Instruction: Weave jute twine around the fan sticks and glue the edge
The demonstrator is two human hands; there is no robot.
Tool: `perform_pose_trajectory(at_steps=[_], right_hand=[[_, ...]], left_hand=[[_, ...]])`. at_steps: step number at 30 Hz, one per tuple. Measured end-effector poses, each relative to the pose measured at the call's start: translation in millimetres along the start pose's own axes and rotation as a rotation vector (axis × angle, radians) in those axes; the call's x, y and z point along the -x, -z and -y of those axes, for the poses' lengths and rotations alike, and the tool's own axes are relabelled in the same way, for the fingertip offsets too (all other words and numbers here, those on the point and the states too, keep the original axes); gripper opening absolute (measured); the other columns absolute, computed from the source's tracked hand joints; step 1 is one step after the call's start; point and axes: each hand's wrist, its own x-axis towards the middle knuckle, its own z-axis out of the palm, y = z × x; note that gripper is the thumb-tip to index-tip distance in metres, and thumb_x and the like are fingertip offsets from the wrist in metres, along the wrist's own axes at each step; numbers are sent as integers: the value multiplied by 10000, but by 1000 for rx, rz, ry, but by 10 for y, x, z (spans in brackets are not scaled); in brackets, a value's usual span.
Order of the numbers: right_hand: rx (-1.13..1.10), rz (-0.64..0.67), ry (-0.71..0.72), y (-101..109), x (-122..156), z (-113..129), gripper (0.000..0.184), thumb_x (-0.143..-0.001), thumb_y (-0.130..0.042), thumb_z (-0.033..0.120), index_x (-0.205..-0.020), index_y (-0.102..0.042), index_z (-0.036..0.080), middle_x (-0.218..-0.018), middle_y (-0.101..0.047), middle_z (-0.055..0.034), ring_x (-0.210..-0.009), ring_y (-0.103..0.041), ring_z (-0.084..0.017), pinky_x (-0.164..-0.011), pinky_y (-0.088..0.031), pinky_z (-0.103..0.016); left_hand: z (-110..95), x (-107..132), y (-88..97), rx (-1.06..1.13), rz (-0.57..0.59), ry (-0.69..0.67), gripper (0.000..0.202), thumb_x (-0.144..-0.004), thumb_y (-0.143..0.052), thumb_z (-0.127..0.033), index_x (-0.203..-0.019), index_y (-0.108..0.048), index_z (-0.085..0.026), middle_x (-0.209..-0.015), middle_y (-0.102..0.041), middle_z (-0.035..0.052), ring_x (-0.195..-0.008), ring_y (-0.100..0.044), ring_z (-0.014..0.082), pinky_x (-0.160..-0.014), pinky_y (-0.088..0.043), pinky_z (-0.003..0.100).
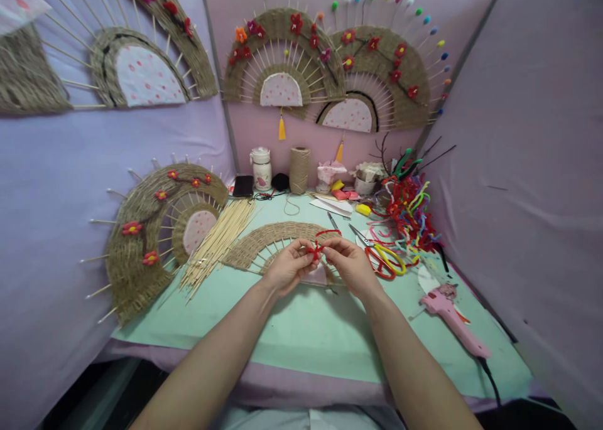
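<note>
Between the fingertips of my left hand (293, 265) and my right hand (347, 262) is a red pipe cleaner (316, 252), bent into a small flower-like shape, with a loose end curving up behind. Both hands are closed in a pinch on it. Under them on the table lies a woven twine fan (264, 236) with thin stick ribs and a pale half-round centre, partly covered by my hands. Just right of my right hand are scissors (382, 260) with red and yellow handles.
A pink glue gun (455, 322) with a cord lies at the right. Thin sticks (219, 241) are piled left, beside a finished fan (136, 248). Twine spool (300, 169), white bottle (260, 168) and a heap of coloured pipe cleaners (409, 207) stand behind. Decorated fans (282, 34) hang on the back wall.
</note>
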Motion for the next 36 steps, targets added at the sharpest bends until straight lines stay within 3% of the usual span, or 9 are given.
perform_pose_trajectory(at_steps=[8, 14, 19, 23, 26, 29, 36], right_hand=[[64, 93, -65, -28, 23, 61, 186, -694, -695, 368, -752, -618, 209, -690, -600, 18, -611, -532, -127, -594, -416, -253], [111, 172, -193, -33, 72, 142, 129, -710, -626, 324, -753, -603, 204, -613, -584, 31, -556, -523, -127, -541, -390, -247], [148, 64, -166, -26, 32, 131, 152, -682, -616, 282, -804, -650, 198, -682, -624, 8, -578, -517, -126, -557, -384, -253], [-82, 30, -238, -11, 6, 117, 186, -632, -677, 258, -812, -662, 215, -739, -625, -9, -643, -541, -139, -582, -413, -259], [-234, 62, -273, -1, 10, 116, 198, -622, -732, 288, -794, -660, 222, -738, -607, -6, -681, -542, -140, -607, -429, -259], [-217, 40, -215, -8, 21, 105, 199, -621, -758, 332, -728, -635, 218, -695, -569, 20, -629, -511, -116, -583, -403, -246], [137, -41, 111, -55, 62, 148, 154, -718, -665, 347, -740, -598, 210, -714, -563, 8, -640, -489, -131, -603, -382, -259]], left_hand=[[23, 0, -7, -37, 21, -3, 264, -618, -802, -220, -801, -637, -124, -693, -637, 9, -597, -574, 71, -602, -449, 184], [42, 25, 10, -117, 108, 112, 237, -617, -792, -218, -793, -668, -119, -674, -655, 25, -568, -574, 80, -590, -455, 207], [50, 4, -14, -147, 9, 40, 246, -605, -795, -234, -798, -681, -131, -703, -665, 19, -626, -589, 90, -636, -454, 211], [43, -16, -40, -181, -82, -46, 244, -601, -792, -245, -789, -678, -139, -722, -660, 11, -664, -590, 97, -657, -448, 212], [46, -15, -45, -204, -77, -68, 260, -620, -776, -241, -828, -655, -145, -788, -666, 19, -711, -602, 107, -679, -453, 221], [53, -4, -53, -278, -47, -128, 269, -659, -742, -220, -884, -605, -165, -848, -672, 24, -750, -614, 122, -679, -458, 231], [50, 39, -100, -435, -114, -362, 175, -719, -649, -154, -862, -551, -182, -770, -632, -10, -732, -608, 121, -716, -460, 248]])
